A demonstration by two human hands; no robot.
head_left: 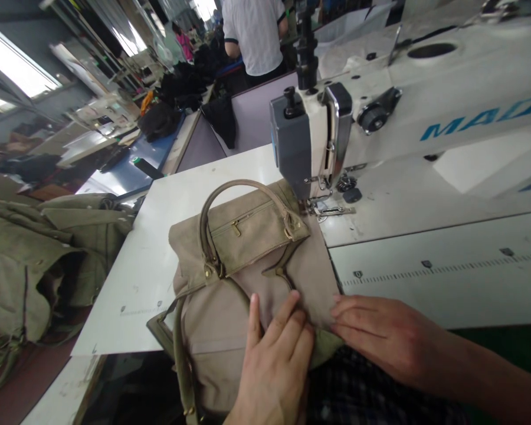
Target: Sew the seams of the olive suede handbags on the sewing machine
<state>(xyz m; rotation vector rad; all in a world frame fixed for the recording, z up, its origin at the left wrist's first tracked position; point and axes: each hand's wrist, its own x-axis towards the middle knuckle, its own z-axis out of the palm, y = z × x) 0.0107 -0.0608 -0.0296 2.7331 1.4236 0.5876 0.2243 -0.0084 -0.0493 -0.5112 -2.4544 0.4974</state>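
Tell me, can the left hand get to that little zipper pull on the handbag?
Probably yes: the left hand rests on the handbag, and nothing seems to block its way up to the zipper pull. The handle arches around the pull's far side.

The olive-and-taupe fabric bag (219,310), wrinkled, with a curved handle (239,184) standing over a brass-pulled zippered pocket (248,218), lies on the white tabletop (128,271), its lower portion extending past the near edge.
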